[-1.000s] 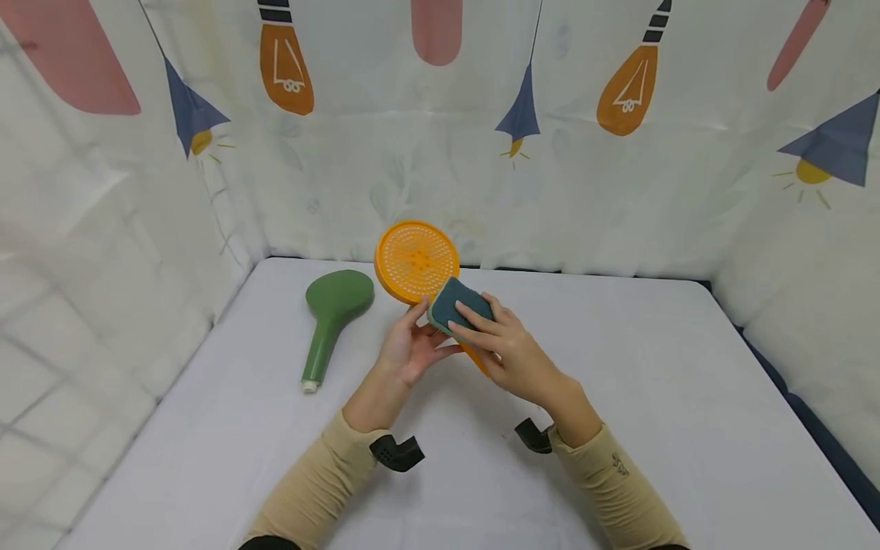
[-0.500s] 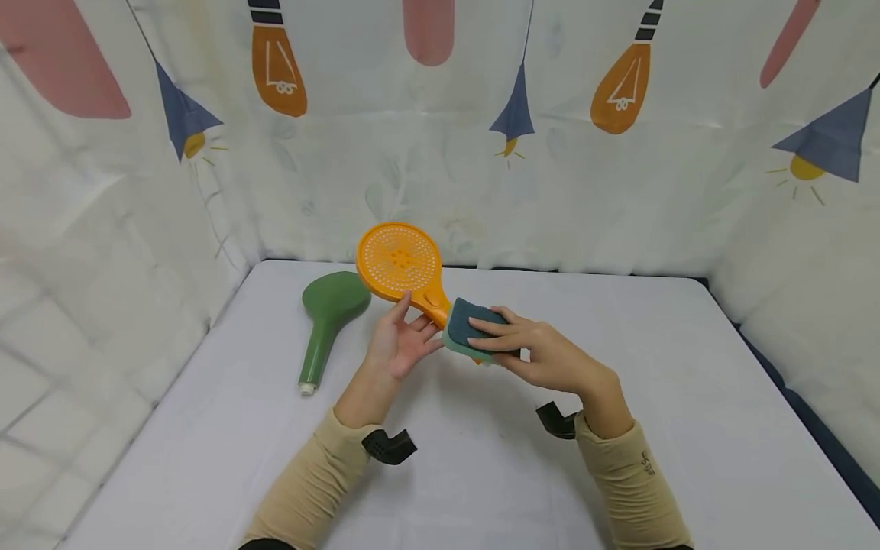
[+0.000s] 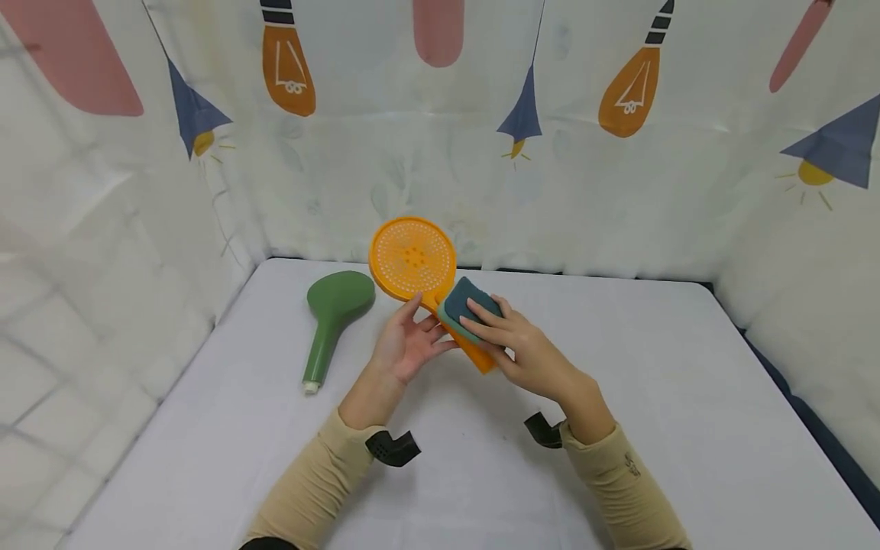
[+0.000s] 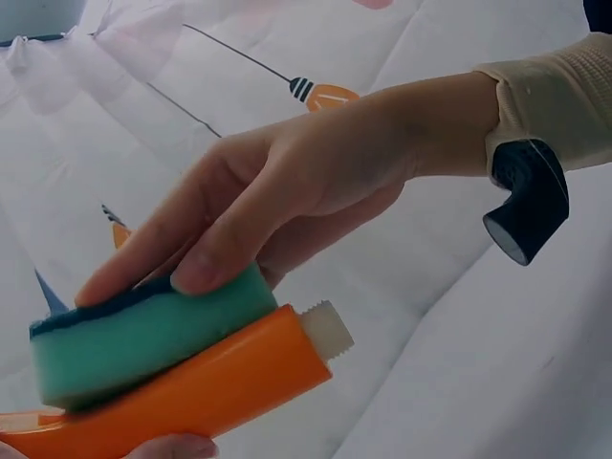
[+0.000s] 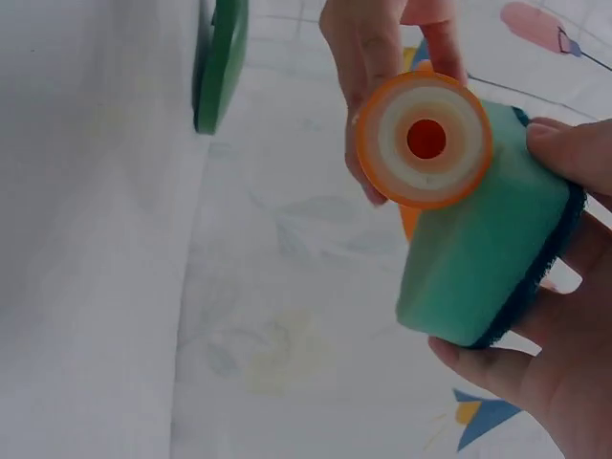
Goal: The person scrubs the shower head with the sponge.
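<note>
An orange shower head [image 3: 412, 258] is held above the table, its perforated face turned toward me. My left hand [image 3: 406, 347] grips its handle [image 3: 474, 355] from the left and below. My right hand [image 3: 525, 351] pinches a green sponge with a dark blue scrub side [image 3: 462, 302] and presses it against the upper handle, just below the round head. In the left wrist view the sponge [image 4: 143, 335] lies on the orange handle [image 4: 220, 382] under the right hand's fingers [image 4: 287, 191]. The right wrist view shows the handle's threaded end [image 5: 426, 139] beside the sponge [image 5: 478, 258].
A green shower head [image 3: 330, 313] lies face down on the white table [image 3: 653, 367], left of my hands, handle pointing toward me; it also shows in the right wrist view [image 5: 222, 57]. Printed cloth walls [image 3: 619, 176] enclose the table on three sides.
The right hand slid the sponge down the handle, then back up toward the round head. The orange shower head tilted slightly in the left hand.
</note>
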Tool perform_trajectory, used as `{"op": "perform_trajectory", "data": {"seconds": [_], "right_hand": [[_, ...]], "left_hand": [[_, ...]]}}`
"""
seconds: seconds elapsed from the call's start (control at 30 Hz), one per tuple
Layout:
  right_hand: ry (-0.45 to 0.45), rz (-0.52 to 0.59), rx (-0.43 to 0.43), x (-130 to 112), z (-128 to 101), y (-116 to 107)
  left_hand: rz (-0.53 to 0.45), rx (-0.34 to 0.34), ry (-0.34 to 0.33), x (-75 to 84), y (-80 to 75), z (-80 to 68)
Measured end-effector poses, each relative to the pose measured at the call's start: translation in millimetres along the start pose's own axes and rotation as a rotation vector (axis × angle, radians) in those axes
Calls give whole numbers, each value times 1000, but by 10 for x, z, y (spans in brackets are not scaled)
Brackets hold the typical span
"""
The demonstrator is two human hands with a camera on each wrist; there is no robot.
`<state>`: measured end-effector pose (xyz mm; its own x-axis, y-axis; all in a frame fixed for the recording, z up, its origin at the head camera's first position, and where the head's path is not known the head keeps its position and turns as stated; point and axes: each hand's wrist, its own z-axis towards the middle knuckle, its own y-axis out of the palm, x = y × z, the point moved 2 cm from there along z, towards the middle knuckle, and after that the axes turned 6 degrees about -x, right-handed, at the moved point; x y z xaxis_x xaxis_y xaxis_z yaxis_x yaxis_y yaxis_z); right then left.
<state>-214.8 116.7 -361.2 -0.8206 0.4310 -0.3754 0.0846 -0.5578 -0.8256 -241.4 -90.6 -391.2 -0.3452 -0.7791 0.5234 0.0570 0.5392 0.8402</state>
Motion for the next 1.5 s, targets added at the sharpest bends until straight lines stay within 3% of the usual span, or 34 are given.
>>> {"op": "perform_trajectory", "data": {"seconds": [0.23, 0.4, 0.6, 0.8, 0.9, 1.1, 1.3, 1.5], "right_hand": [[-61, 166, -96, 2, -79, -149], [-45, 310, -74, 99, -108, -210], [28, 336, -39, 141, -43, -105], [93, 316, 60, 147, -8, -40], [98, 296, 76, 157, -6, -17], [75, 293, -6, 157, -38, -56], [120, 348, -120, 187, -144, -210], [131, 341, -134, 168, -151, -253]], "left_hand": [[-45, 9, 52, 116, 1, -31], [-73, -28, 99, 155, -20, -54], [-12, -43, 99, 128, -19, -59], [56, -93, 28, 44, 27, -51], [57, -86, 11, 9, 37, -44], [-63, -41, 77, 3, 35, -40], [-155, -10, 163, 72, 3, -53], [-160, 0, 163, 74, 6, -74]]}}
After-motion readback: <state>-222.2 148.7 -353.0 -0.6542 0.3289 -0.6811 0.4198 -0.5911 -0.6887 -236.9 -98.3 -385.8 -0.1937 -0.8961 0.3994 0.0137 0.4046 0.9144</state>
